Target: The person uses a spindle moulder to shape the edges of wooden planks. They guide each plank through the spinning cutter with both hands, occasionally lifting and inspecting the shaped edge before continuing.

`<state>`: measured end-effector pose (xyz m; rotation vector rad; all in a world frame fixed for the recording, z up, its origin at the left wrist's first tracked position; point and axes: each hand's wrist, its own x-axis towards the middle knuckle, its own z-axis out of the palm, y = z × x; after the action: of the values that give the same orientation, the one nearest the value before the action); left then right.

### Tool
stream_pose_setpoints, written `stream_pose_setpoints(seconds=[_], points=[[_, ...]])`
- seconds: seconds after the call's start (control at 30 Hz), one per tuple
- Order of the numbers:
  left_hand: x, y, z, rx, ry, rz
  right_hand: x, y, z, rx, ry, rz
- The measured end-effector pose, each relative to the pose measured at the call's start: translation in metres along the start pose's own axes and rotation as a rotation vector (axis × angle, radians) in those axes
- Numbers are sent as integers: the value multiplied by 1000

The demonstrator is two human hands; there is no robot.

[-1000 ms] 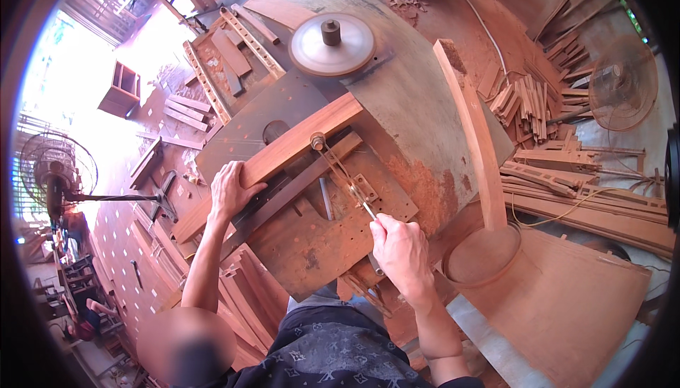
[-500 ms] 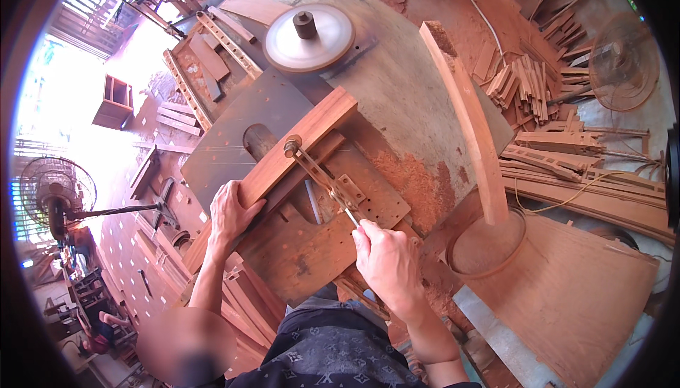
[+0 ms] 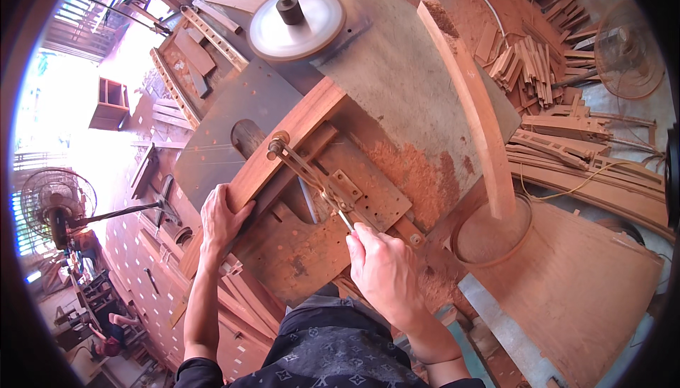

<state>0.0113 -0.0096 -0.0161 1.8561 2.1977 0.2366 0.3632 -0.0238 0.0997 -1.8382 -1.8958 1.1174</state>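
My left hand [image 3: 225, 214] is closed round the near-left part of a long reddish wooden board [image 3: 304, 122], thumb on its right side. The board lies slantwise across a wooden jig base [image 3: 290, 267]. A metal toggle clamp [image 3: 315, 179] is fixed to the jig, and its round tip reaches the board's top. My right hand [image 3: 386, 271] grips the clamp's handle [image 3: 345, 221]; the fingers hide the handle's end. Past the board's far end, a round disc [image 3: 319, 26] is blurred by spinning on an upright spindle [image 3: 289, 9].
A curved wooden piece [image 3: 471, 111] lies along the machine table's [image 3: 382, 69] right side. Sawdust [image 3: 411, 182] is heaped beside the jig. Wood offcuts [image 3: 531, 69] and long boards [image 3: 567, 168] are piled at right. Standing fans [image 3: 57, 200] flank the work area.
The whole view has shifted slightly. The board and jig sit a little farther from the spinning disc. Both hands keep their grips. A blurred round shape over my left forearm is gone.
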Motion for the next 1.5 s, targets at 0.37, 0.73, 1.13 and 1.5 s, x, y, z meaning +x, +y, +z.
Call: stream_pose_setpoints(seconds=[0.37, 0.73, 1.13, 1.5], points=[[5, 8, -2, 23, -40, -56, -1, 4, 3, -8, 1, -8], [7, 3, -2, 3, -24, 11, 4, 23, 20, -82, -1, 71], [-3, 3, -18, -51, -41, 76, 19, 39, 32, -34, -150, 309], [-60, -3, -2, 176, 240, -56, 31, 85, 69, -122, 35, 133]])
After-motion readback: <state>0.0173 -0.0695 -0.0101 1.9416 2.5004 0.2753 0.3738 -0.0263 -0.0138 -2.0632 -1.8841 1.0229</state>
